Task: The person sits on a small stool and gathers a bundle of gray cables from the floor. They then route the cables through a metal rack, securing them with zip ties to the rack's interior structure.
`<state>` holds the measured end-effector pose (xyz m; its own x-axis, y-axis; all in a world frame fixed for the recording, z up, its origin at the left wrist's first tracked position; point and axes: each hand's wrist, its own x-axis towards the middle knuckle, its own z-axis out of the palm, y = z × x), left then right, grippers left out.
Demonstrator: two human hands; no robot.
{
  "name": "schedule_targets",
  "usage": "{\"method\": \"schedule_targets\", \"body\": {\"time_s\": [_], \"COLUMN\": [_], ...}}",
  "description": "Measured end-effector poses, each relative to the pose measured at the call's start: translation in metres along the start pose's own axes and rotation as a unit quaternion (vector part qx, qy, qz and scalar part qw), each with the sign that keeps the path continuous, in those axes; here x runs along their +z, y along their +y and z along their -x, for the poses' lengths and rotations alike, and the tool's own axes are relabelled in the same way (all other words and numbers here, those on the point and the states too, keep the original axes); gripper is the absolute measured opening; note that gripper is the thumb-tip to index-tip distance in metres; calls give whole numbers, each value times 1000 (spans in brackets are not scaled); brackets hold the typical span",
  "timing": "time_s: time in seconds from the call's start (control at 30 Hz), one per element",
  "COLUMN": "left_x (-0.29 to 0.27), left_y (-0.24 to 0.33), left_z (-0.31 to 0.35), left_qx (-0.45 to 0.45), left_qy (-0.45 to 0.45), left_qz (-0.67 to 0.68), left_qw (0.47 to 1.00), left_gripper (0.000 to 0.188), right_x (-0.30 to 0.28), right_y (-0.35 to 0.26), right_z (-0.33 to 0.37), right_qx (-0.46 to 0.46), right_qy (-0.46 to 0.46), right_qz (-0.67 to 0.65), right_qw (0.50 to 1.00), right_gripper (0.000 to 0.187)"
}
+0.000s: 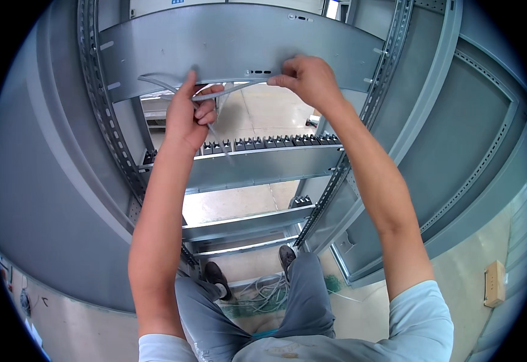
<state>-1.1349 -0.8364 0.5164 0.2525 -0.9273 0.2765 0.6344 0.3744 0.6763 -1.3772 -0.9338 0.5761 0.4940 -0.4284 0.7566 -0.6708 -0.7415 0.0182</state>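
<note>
A thin grey flexible strip (234, 89) runs between my two hands along the lower edge of a grey metal panel (215, 39). My left hand (186, 114) is closed around it below the panel, and a loose loop of strip sticks out to the left past the thumb. With thumb and fingers pinched, my right hand (309, 79) holds the strip's right part against the panel's lower edge, near a small slotted opening. Whether the strip grips that edge cannot be made out.
Perforated uprights (396, 42) frame the cabinet on both sides. A crossbar (257, 171) below carries a row of black terminal parts (269, 143). An open door (475, 114) stands at right. Coiled grey strips (266, 292) lie by my feet. A wooden block (494, 283) is far right.
</note>
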Motion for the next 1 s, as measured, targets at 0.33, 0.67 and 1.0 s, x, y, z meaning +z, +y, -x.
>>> {"method": "schedule_targets", "body": {"time_s": [0.33,0.67,1.0], "left_x": [-1,-5,-11], "left_y": [-7,-16,-6], "left_z": [4,2,4], "left_qx": [4,-4,25], "left_qy": [-13,-17,-63], "left_qz": [57,-53,-78], "left_qw": [998,998,995], "left_gripper": [44,35,36], "right_x": [12,5,6], "right_y": [5,6,4], "right_z": [8,-3,-15], "right_qx": [-31,-51,-89], "right_qy": [69,21,-32], "right_qz": [5,7,-71], "right_qw": [997,998,993], "right_gripper": [46,44,33]}}
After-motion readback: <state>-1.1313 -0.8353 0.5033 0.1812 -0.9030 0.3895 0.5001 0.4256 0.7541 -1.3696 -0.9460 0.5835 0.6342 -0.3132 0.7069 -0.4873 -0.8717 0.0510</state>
